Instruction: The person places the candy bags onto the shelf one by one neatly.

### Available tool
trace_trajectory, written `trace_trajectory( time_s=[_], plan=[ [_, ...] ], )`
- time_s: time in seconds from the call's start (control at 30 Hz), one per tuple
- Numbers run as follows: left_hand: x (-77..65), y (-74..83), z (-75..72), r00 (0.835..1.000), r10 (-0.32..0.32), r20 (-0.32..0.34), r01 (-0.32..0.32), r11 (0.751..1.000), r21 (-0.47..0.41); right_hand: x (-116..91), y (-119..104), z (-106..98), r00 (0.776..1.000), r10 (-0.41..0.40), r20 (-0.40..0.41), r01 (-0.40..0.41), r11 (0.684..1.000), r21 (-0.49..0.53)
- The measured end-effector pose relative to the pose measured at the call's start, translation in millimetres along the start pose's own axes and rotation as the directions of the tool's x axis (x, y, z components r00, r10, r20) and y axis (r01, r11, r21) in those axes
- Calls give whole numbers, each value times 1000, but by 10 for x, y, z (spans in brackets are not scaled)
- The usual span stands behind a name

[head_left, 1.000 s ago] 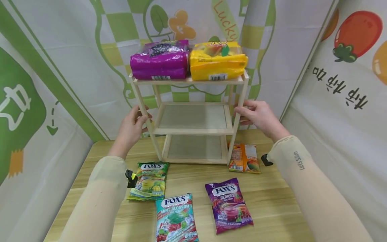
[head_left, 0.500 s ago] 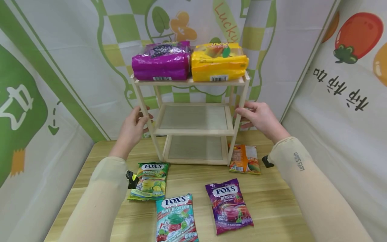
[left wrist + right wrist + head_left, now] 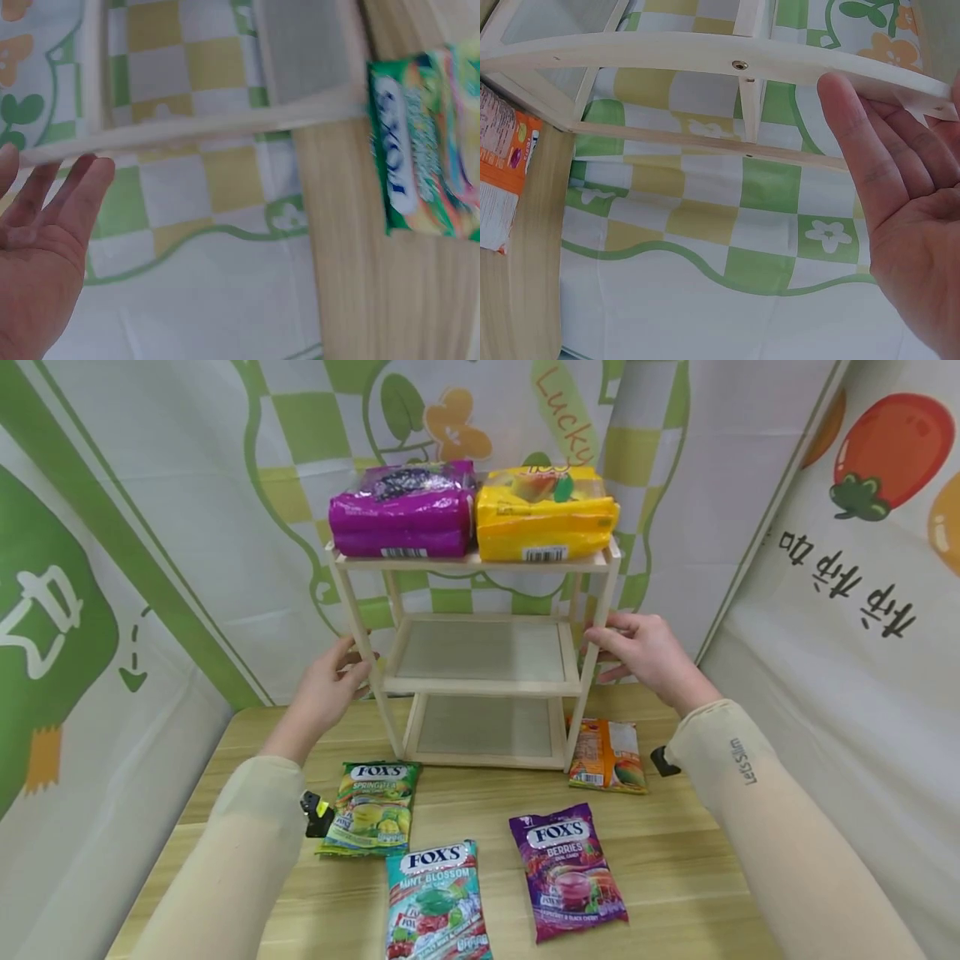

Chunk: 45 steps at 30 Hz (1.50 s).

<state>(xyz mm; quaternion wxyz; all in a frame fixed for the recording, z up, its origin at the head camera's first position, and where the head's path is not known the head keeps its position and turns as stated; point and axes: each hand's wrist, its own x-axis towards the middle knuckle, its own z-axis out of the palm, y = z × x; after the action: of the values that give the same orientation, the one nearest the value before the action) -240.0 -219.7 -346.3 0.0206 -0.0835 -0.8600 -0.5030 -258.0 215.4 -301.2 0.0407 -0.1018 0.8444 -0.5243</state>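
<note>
A pale wooden three-tier shelf [image 3: 480, 687] stands upright on the table, between my two hands. My right hand [image 3: 648, 656] holds its right front post, thumb at the front and fingers behind, as the right wrist view also shows. Beside the left front post is my left hand [image 3: 322, 689]. Its fingers [image 3: 86, 191] are extended and loose in the left wrist view, with the tips at the post; whether they touch is unclear. On the top tier lie a purple bag [image 3: 401, 527] with dark berries pictured and a yellow bag [image 3: 547, 522], side by side.
FOX'S candy bags lie on the wooden table [image 3: 675, 860]: green Spring Tea [image 3: 375, 810], teal Mint Blossom [image 3: 438, 897], purple Berries [image 3: 568, 872]. An orange packet [image 3: 606, 756] lies by the shelf's right foot. Printed cloth walls [image 3: 847, 635] enclose the back and sides.
My left hand has loosened from the left post and shifted slightly down and left. The right hand keeps its hold; the shelf and bags look unmoved.
</note>
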Motion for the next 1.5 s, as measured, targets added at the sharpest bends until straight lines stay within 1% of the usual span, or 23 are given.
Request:
trace_trajectory(
  time_s=[0.1, 0.17, 0.27, 0.33, 0.43, 0.57, 0.77, 0.97, 1.13, 1.3, 1.4, 1.5],
  plan=[
    [-70, -102, -22, 998, -46, 44, 44, 999, 30, 4, 6, -3, 1000, 2, 1, -2, 1000, -3],
    [-113, -169, -41, 995, -75, 61, 72, 996, 47, 5, 6, -5, 1000, 4, 3, -4, 1000, -8],
    [-163, -259, -69, 991, -100, 83, 96, 994, 57, 7, 3, -8, 1000, 7, 6, -6, 1000, -15],
    [-191, -317, -85, 989, -115, 92, 109, 991, 72, 6, 1, -7, 1000, 9, 6, -9, 1000, -12],
    [-230, -400, -97, 985, -136, 105, 124, 985, 117, 5, 0, -8, 1000, 9, 4, -9, 1000, -3],
    [-282, -505, -97, 977, -181, 112, 161, 973, 166, -2, -7, -7, 1000, 7, 3, -7, 1000, 0],
    [-363, -665, -73, 956, -265, 129, 242, 955, 172, 1, 0, -6, 1000, 10, 8, -9, 1000, -13],
    [-442, -807, -51, 932, -324, 164, 296, 939, 172, 1, 11, -4, 1000, 11, 10, -11, 1000, -29],
    [-490, -900, -28, 918, -354, 181, 317, 927, 202, -4, 6, -10, 1000, 6, 5, -6, 1000, -28],
    [-538, -987, 8, 907, -378, 186, 333, 914, 230, -6, -1, -9, 1000, -1, 2, 1, 1000, -17],
    [-575, -1027, 25, 893, -406, 196, 357, 903, 241, -7, -1, -7, 1000, 0, 2, 0, 1000, -19],
    [-610, -1064, 45, 875, -437, 208, 387, 889, 244, -6, -1, -6, 1000, 3, 2, -3, 1000, -12]
  ],
)
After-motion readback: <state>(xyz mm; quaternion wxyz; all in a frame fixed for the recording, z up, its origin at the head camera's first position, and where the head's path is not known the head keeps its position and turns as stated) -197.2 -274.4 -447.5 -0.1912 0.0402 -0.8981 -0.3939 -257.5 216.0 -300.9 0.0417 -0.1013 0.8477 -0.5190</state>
